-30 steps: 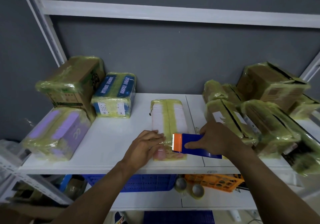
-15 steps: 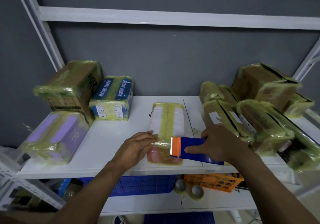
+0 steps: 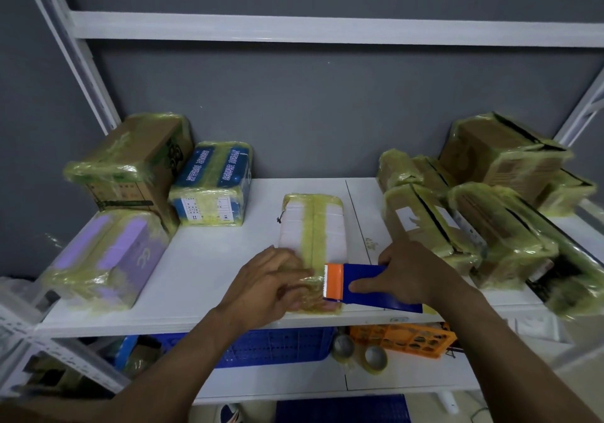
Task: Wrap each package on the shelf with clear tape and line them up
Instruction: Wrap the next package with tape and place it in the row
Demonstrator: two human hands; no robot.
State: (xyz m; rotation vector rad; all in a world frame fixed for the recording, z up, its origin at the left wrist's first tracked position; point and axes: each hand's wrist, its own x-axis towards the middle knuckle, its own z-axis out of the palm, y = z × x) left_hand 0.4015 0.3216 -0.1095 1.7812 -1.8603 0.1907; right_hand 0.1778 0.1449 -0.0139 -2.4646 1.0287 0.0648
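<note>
A flat white package (image 3: 312,223) with a yellowish tape band along its length lies in the middle of the white shelf (image 3: 209,259). My left hand (image 3: 268,283) presses flat on its near end, fingers over the fresh tape. My right hand (image 3: 410,275) grips a blue tape dispenser (image 3: 366,283) with an orange toothed head, held against the package's near right side. A short stretch of clear tape runs from the dispenser under my left fingers.
Taped boxes stand at the left: a brown carton (image 3: 130,161), a blue one (image 3: 215,184), a purple one (image 3: 108,256). Several taped brown packages (image 3: 474,213) crowd the right. Below lie a blue crate (image 3: 277,344), an orange crate (image 3: 402,337) and tape rolls (image 3: 376,357).
The view has shifted slightly. My left hand has slid a little to the right over the taped near end; the dispenser stays at about the same spot.
</note>
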